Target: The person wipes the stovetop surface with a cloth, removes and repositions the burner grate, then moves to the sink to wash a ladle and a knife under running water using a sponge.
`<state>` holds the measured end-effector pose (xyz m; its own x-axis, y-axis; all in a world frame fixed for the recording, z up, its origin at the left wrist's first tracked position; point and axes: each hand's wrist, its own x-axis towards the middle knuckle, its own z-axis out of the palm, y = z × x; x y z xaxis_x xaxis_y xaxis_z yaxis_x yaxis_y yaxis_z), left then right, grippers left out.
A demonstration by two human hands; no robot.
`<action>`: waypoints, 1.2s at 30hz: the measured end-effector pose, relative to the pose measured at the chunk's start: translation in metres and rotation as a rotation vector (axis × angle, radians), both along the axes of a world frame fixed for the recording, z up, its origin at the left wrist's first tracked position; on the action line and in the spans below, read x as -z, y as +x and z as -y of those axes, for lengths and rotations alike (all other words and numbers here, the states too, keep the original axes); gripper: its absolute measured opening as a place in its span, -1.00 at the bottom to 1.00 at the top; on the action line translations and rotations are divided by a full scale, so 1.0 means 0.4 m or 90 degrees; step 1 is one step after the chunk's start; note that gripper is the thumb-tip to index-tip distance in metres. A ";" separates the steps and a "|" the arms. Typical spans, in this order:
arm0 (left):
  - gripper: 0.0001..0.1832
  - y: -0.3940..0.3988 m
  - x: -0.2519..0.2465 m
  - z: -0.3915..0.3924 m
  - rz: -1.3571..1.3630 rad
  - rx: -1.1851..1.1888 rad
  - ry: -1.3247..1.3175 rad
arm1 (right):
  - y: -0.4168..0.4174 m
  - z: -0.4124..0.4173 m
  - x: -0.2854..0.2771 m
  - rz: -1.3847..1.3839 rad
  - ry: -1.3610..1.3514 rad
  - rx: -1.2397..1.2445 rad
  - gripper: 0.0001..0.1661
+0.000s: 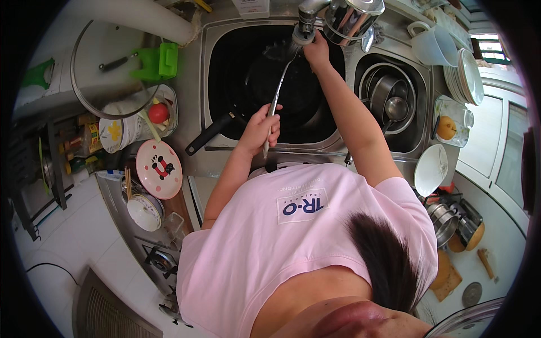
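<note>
My left hand (262,129) grips the handle of a long metal cooking utensil (279,86), held slantwise over the left sink basin. Its far end lies under the head of the kitchen tap (303,37), where water sprays down. My right hand (317,53) is raised beside the tap head, close to the utensil's far end. Its fingertips are partly hidden, so I cannot tell whether they touch the tap or the utensil. Below, a black pan (270,91) sits in the left basin, its black handle (211,133) resting across the near left rim.
In the right basin, metal pots and a ladle (396,109) are nested together. Stacked plates (463,78), a pale jug (434,44) and a white bowl (431,170) stand at right. At left are a glass lid (114,80), a cat-patterned plate (159,169) and a gas burner (160,260).
</note>
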<state>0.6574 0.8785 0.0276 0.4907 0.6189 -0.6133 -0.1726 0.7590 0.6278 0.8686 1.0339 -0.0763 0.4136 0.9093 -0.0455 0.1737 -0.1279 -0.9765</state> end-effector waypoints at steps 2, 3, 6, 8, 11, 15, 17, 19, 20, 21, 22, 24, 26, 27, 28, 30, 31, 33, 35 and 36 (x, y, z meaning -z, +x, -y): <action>-0.67 -0.016 0.003 -0.010 0.162 -0.001 -0.098 | 0.008 -0.003 0.027 -0.053 0.023 -0.038 -0.62; -0.65 -0.019 0.013 -0.009 0.216 0.004 -0.133 | 0.008 -0.002 0.035 -0.035 0.033 -0.065 -0.55; -0.61 -0.028 0.048 -0.003 0.351 0.014 -0.224 | 0.014 0.004 0.033 0.071 0.056 -0.129 -0.46; -0.57 -0.037 0.067 -0.003 0.406 0.010 -0.264 | 0.014 0.016 0.003 0.151 0.016 -0.160 -0.52; -0.57 -0.040 0.082 -0.012 0.412 0.036 -0.284 | 0.002 0.046 -0.018 0.206 0.073 -0.200 -0.58; -0.58 -0.051 0.083 -0.014 0.431 0.041 -0.318 | -0.021 0.072 -0.049 0.262 0.223 -0.265 -0.66; -0.58 -0.055 0.085 -0.005 0.434 0.066 -0.323 | 0.010 0.039 -0.056 0.273 -0.026 -0.155 -0.62; -0.59 -0.048 0.078 -0.005 0.407 0.078 -0.315 | 0.018 0.030 -0.046 0.252 -0.012 -0.137 -0.58; -0.59 -0.046 0.075 -0.006 0.394 0.084 -0.311 | 0.017 0.042 -0.037 0.249 0.020 -0.175 -0.57; -0.59 -0.048 0.079 -0.006 0.403 0.076 -0.315 | 0.018 0.049 -0.043 0.249 0.051 -0.213 -0.56; -0.59 -0.056 0.086 -0.006 0.413 0.069 -0.320 | 0.005 0.053 -0.025 0.259 0.112 -0.243 -0.53; -0.60 -0.059 0.092 -0.006 0.435 0.061 -0.334 | -0.001 0.044 -0.032 0.266 0.076 -0.255 -0.57; -0.60 -0.057 0.093 -0.007 0.460 0.057 -0.350 | 0.003 0.034 -0.055 0.276 -0.005 -0.160 -0.62; -0.60 -0.054 0.091 -0.010 0.451 0.058 -0.345 | 0.010 0.024 -0.058 0.290 -0.058 -0.132 -0.62; -0.60 -0.049 0.089 -0.012 0.441 0.058 -0.339 | 0.008 0.030 -0.058 0.274 -0.024 -0.157 -0.62; -0.60 -0.050 0.087 -0.015 0.431 0.056 -0.333 | -0.008 0.047 -0.058 0.235 0.127 -0.227 -0.62; -0.61 -0.058 0.086 -0.016 0.431 0.052 -0.332 | -0.020 0.054 -0.059 0.210 0.243 -0.272 -0.62; -0.61 -0.059 0.085 -0.013 0.417 0.054 -0.329 | -0.012 0.048 -0.056 0.259 0.152 -0.254 -0.57; -0.61 -0.052 0.075 -0.024 0.386 0.073 -0.317 | 0.013 0.015 -0.035 0.321 0.020 -0.174 -0.54; -0.60 -0.048 0.067 -0.026 0.354 0.084 -0.306 | 0.017 0.004 -0.044 0.336 -0.084 -0.136 -0.51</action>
<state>0.6383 0.8889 0.0006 0.8590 0.2593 -0.4415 -0.2561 0.9643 0.0680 0.8752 1.0324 -0.0586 0.2199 0.9755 -0.0016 0.6675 -0.1517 -0.7290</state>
